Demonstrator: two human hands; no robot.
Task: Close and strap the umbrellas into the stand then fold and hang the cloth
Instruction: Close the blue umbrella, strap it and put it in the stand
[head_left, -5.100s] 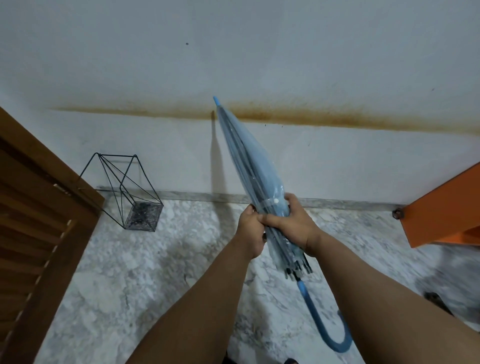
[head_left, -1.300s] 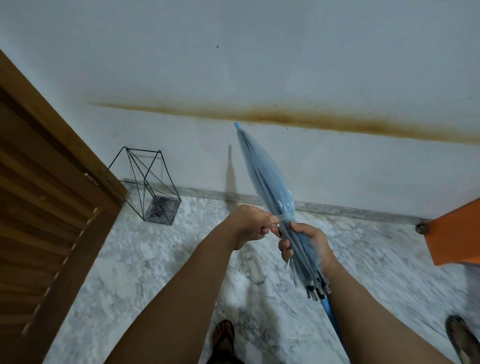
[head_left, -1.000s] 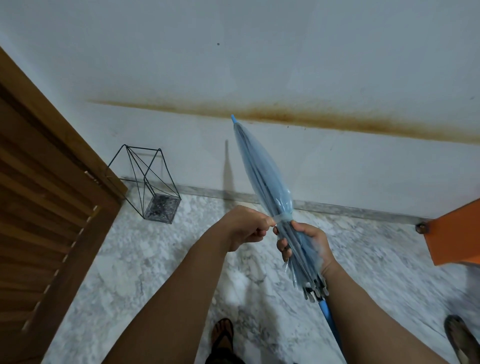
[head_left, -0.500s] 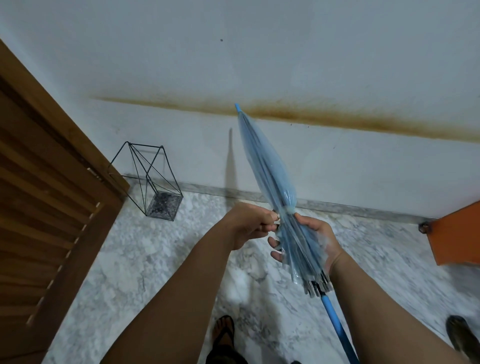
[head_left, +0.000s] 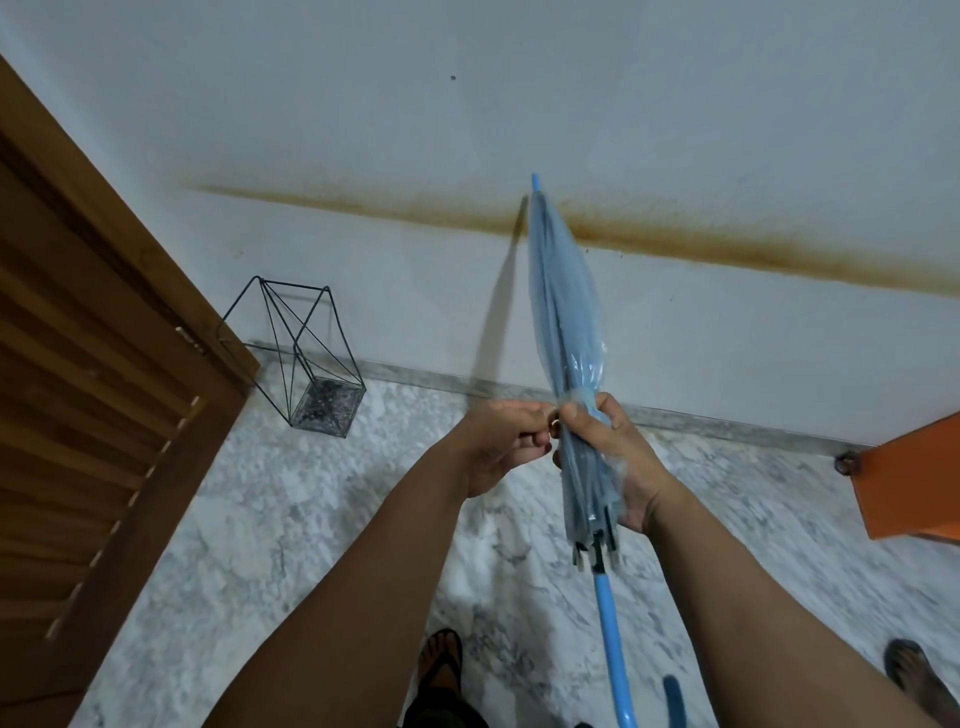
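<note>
- Marble floor, stained wall: wire stand waits empty.
- Right hand wraps the furled umbrella, steadying it tip-up.
- Left hand pinches its strap, apparently fastening.

Right hand gripping; left hand fingers pinching.

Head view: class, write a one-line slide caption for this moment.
Right hand grips the closed blue umbrella while the left hand pinches its strap; the wire stand waits by the wall.

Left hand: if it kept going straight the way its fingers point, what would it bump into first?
Probably the umbrella: the left hand points right at its strapped waist, where the right hand grips it.
</note>
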